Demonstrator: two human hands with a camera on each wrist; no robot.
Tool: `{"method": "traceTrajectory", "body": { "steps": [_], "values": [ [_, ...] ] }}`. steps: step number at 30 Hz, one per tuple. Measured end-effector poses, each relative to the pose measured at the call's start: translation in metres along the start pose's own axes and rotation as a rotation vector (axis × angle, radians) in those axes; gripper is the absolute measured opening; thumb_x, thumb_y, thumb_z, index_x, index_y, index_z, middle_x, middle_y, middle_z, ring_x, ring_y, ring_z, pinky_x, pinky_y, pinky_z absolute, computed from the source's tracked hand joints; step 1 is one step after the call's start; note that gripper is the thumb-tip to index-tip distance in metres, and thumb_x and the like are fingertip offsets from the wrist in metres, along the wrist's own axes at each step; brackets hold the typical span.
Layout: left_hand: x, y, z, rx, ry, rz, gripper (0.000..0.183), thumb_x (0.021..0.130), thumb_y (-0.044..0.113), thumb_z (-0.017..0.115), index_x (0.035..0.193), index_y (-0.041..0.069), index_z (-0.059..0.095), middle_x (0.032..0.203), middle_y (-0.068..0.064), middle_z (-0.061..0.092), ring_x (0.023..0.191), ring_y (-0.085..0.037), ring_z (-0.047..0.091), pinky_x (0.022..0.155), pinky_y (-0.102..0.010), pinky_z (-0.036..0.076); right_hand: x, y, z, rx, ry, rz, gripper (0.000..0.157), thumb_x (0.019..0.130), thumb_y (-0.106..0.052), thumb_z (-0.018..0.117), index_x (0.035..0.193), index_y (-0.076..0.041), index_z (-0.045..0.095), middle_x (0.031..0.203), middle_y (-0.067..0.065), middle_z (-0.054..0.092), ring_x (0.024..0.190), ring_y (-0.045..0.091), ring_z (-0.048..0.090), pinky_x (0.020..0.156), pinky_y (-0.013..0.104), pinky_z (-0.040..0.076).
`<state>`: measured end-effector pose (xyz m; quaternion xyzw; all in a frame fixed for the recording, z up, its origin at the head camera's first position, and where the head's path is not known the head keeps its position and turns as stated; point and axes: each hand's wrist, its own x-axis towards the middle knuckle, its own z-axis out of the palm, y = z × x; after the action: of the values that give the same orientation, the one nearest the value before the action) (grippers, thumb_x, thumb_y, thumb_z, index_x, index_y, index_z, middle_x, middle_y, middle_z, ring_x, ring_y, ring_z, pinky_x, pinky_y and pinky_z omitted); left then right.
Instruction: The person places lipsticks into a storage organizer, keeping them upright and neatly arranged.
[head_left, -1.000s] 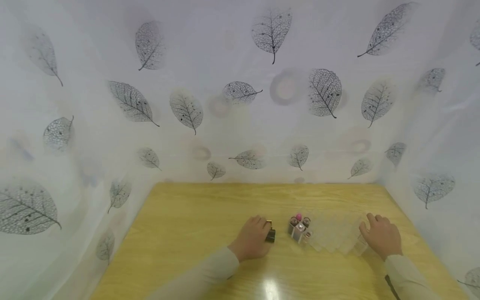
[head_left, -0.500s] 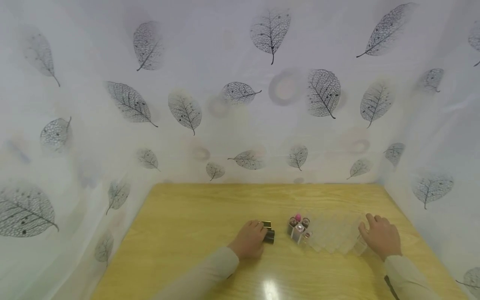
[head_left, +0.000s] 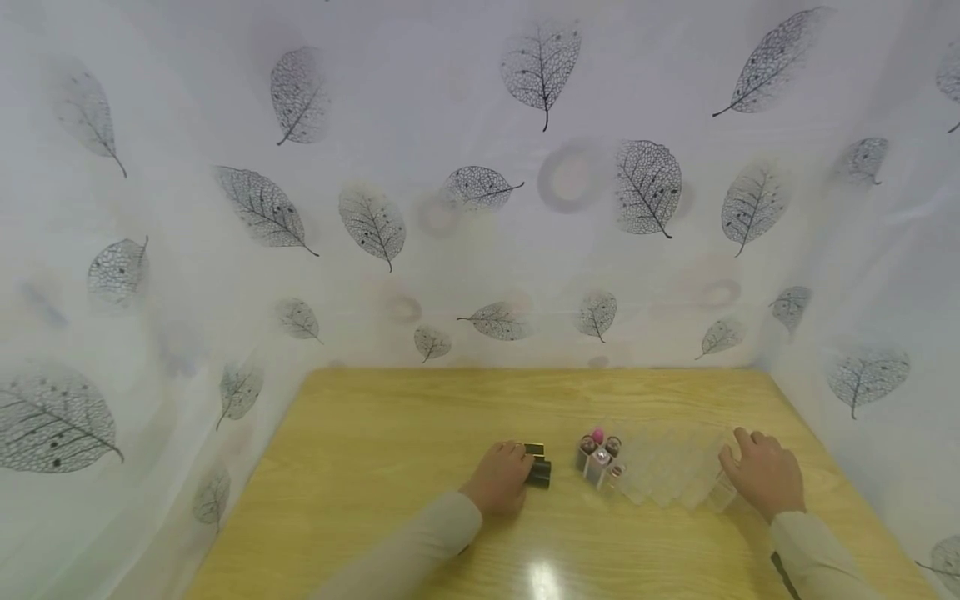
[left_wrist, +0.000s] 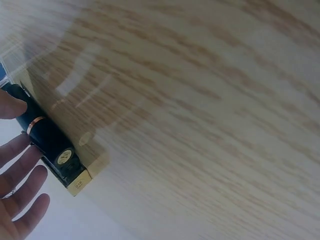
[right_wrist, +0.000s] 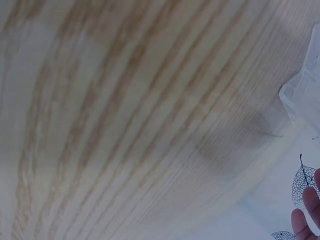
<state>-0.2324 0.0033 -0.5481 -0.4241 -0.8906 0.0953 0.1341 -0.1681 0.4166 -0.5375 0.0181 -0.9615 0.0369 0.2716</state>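
Probably a curtained booth (head_left: 176, 192): leaf-print sheeting (head_left: 480, 258) rises around a wood-grain table (head_left: 375, 421).

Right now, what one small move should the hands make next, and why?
I'd suggest the left hand lift the nearer black tube and tip it upright. The tube lies on its side, right at that hand's fingertips, while the clear holder beyond has standing cosmetics clustered at the end facing it, and its other cells look unfilled.

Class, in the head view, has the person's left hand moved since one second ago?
Yes. The left hand has shifted slightly left and nearer the person, away from the clear plastic compartmented organiser, exposing more of the gold-trimmed black tubes.
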Motion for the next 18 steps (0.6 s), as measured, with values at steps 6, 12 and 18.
{"method": "traceTrajectory", "body": {
  "steps": [6,12,18],
  "values": [
    [0.0013,0.0001,0.0011,-0.007,-0.025,-0.021,0.03,0.077,0.028,0.063,0.104,0.015,0.062,0.099,0.002,0.063,0.09,-0.012,0.057,0.076,-0.026,0.048,0.0002,0.0009,-0.0004,-0.008,-0.026,0.009,0.035,0.081,-0.017,0.052,0.099,0.012,0.058,0.072,0.025,0.058,0.056,0.034,0.052,0.042,0.042,0.042],
    [0.0016,0.0001,-0.0027,-0.022,-0.06,-0.033,0.033,0.077,0.027,0.064,0.108,0.015,0.062,0.103,0.001,0.064,0.095,-0.013,0.058,0.081,-0.027,0.048,0.001,0.0002,-0.0017,-0.006,-0.044,0.018,0.036,0.081,-0.017,0.053,0.1,0.012,0.057,0.073,0.025,0.058,0.057,0.034,0.052,0.043,0.044,0.043],
    [0.0005,0.0008,-0.0059,-0.04,-0.099,-0.037,0.035,0.075,0.03,0.067,0.107,0.016,0.063,0.102,0.002,0.065,0.091,-0.012,0.059,0.081,-0.026,0.048,0.0015,-0.0016,-0.0034,-0.012,-0.041,0.015,0.036,0.081,-0.017,0.054,0.1,0.013,0.058,0.075,0.027,0.059,0.058,0.036,0.054,0.044,0.046,0.044]
  ]
}}
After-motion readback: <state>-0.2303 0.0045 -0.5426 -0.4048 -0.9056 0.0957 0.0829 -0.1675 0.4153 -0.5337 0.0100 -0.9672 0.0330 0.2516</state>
